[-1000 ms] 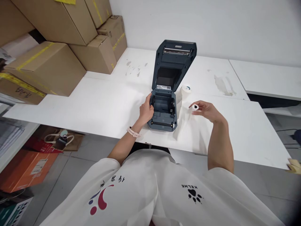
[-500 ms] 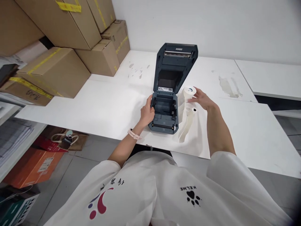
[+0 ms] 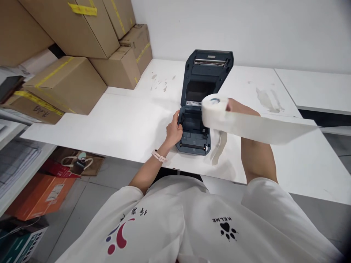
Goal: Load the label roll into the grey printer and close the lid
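A dark grey label printer point(image 3: 196, 135) stands on the white table point(image 3: 117, 124) with its lid point(image 3: 208, 75) raised. My left hand point(image 3: 173, 130) grips the printer's left side, fingers curled on the edge. My right hand point(image 3: 238, 107) holds a white paper roll point(image 3: 215, 109) in the air just right of the open bay. A long strip of paper point(image 3: 268, 129) trails from the roll to the right. A small spent roll core with a loose paper tail point(image 3: 219, 146) lies on the table beside the printer.
Stacked cardboard boxes point(image 3: 65, 47) with yellow tape fill the table's left and back left. A second white table point(image 3: 312, 87) adjoins on the right. Under the table's left end sit an orange box point(image 3: 38, 193) and a bag point(image 3: 79, 162).
My right hand set the small core down on the table, took hold of the larger paper roll and lifted it, unrolling a strip to the right. The left hand stayed on the printer.
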Available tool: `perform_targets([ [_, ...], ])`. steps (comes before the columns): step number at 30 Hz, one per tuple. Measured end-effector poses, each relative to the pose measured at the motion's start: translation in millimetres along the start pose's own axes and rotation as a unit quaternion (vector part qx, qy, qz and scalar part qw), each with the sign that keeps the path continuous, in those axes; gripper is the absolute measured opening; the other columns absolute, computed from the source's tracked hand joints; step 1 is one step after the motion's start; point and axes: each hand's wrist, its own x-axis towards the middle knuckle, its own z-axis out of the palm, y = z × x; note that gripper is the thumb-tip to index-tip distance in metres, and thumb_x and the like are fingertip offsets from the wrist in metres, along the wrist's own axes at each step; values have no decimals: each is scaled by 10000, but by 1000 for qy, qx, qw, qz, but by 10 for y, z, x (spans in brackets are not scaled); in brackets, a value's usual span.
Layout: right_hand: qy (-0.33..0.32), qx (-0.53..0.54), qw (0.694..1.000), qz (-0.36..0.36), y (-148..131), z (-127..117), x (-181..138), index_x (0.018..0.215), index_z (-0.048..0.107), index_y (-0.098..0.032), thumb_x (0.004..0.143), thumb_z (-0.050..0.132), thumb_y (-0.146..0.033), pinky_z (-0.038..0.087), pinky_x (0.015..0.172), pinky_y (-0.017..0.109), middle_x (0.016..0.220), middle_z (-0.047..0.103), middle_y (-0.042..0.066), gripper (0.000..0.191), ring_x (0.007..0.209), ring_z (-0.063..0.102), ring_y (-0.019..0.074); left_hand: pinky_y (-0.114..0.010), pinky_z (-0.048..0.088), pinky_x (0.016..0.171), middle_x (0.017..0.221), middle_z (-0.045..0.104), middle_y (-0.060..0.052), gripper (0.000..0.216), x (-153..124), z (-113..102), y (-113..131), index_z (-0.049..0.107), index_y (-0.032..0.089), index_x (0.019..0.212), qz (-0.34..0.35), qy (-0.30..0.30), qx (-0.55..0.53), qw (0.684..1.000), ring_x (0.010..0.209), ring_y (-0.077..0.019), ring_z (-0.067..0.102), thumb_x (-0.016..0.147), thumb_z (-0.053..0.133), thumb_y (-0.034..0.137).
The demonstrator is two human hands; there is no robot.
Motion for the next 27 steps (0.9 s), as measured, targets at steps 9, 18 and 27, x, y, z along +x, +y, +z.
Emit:
perform_targets([
  [9,-220,-484,846,42,-445,670,575,1244,642,-200,722,773,-514,512,822,408,1219,701,146,623,1075,681,373,-508,452,1106,1318,731,-101,779,-18,-14,33,291,250,1628,-1,-7,15,1000,1235,-318,674,874,434,119],
  [18,-65,-423,902,-63,-315,808,-3,1457,573,-158,982,552,-358,525,1034,496,1419,639,179,515,1295,612,366,-479,456,1110,1315,731,-102,756,-20,-21,40,299,238,1624,1,-7,17,1000,1253,-293,666,886,406,116],
  [27,41,-376,923,-75,-142,1605,-893,1538,517,-181,1066,422,-453,432,1194,619,1645,430,190,554,1537,406,391,-515,427,1165,1485,643,-90,718,-24,-20,59,346,249,1595,-6,-1,-8,1000,1347,-304,621,893,442,130],
])
